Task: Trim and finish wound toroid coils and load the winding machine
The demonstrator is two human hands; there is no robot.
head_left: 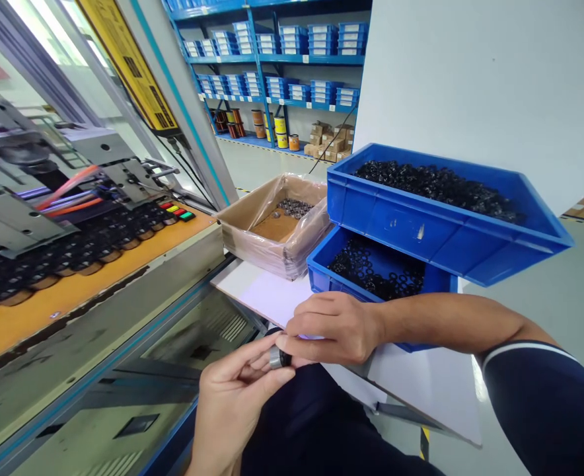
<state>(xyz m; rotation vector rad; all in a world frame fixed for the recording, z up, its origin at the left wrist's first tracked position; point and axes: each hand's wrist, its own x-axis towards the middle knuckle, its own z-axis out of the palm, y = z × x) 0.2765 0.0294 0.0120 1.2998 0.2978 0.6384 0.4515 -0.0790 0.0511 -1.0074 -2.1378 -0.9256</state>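
Between my two hands is a small ring-shaped metal part with a black piece on its right side. My left hand grips the metal part between thumb and fingers. From the right, my right hand reaches over with its fingers pinched at the black piece; the fingers hide part of it, so its full shape cannot be made out. Just behind my right hand stands a lower blue bin holding loose black rings.
An upper blue bin full of black parts rests on the lower one. A plastic-lined cardboard box with metal parts stands on the white table. At left, a machine has a row of black parts and coloured buttons.
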